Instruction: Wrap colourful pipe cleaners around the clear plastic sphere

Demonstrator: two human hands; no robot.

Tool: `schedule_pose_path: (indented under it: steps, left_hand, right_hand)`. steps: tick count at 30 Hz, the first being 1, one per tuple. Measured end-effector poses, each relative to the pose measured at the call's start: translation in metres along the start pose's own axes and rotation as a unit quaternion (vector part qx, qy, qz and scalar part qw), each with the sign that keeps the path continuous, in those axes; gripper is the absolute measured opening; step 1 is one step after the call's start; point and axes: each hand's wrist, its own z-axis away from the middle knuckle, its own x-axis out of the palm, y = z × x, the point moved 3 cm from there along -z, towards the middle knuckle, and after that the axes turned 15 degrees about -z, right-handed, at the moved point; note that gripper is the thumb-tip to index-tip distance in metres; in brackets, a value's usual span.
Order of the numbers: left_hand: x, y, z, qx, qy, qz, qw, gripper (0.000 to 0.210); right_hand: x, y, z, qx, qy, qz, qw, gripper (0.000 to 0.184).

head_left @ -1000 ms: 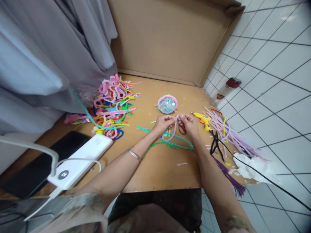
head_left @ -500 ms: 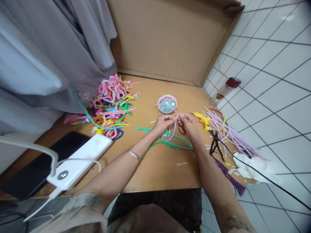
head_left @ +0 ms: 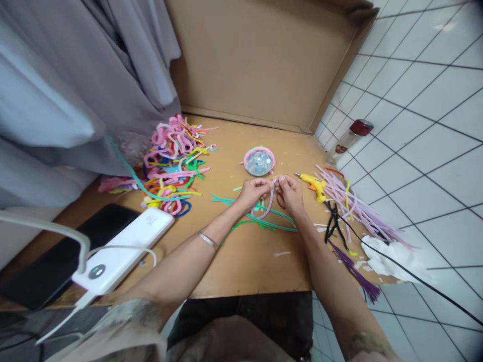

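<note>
A lilac pipe cleaner (head_left: 267, 211) is pinched between the fingertips of my left hand (head_left: 254, 193) and my right hand (head_left: 290, 192), which nearly meet above the table. It hangs below them in a loop. Under my hands lie teal pipe cleaners (head_left: 281, 227) and a green one (head_left: 241, 224). Beside my right fingers shows a red loop (head_left: 279, 202), partly hidden, perhaps a scissors handle. Just beyond my hands sits a round clear container (head_left: 259, 162) with a pink rim and small coloured bits inside.
Tangled coloured pipe cleaners (head_left: 173, 143) are heaped at the left, near a white power bank (head_left: 124, 251) and a black phone (head_left: 101, 236). On the right are a yellow glue gun (head_left: 317, 187), black pliers (head_left: 333, 223), lilac pipe cleaners (head_left: 350, 206), a bottle (head_left: 349, 141) and crumpled tissue (head_left: 392, 259).
My right hand has shifted very slightly to the left. Both hands keep their pinch on the lilac pipe cleaner, and the other things lie as before.
</note>
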Motion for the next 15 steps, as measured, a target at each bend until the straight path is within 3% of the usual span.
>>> schedule_pose_path:
  steps: [8, 15]
  left_hand:
    - [-0.0001, -0.0013, -0.0006, -0.002, 0.003, -0.001, 1.0, 0.046]
    - [-0.0002, -0.0084, -0.0062, 0.004, 0.008, 0.01, 1.0, 0.047]
  right_hand:
    - [0.0048, -0.0043, 0.0038, -0.072, 0.029, 0.042, 0.996, 0.027]
    - [0.0075, 0.0047, 0.0061, -0.103, 0.059, 0.036, 0.992, 0.024]
